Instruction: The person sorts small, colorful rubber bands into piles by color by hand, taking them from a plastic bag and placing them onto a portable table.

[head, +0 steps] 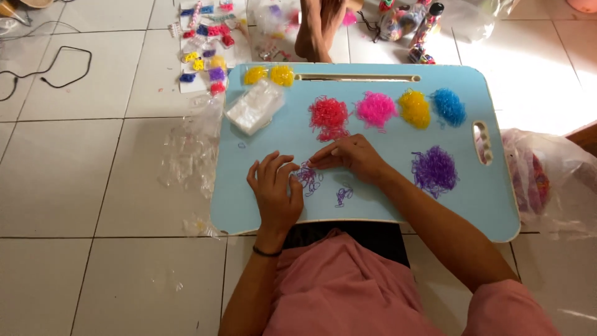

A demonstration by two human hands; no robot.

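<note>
Hands [273,190] over scattered purple bands [309,178]

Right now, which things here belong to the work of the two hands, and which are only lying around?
In use:
- left hand and right hand, both on a small purple band cluster
- large purple pile
- blue lap table

Lying about:
- red pile, pink pile, yellow pile, blue pile
- clear bags
- black cable on the floor
</note>
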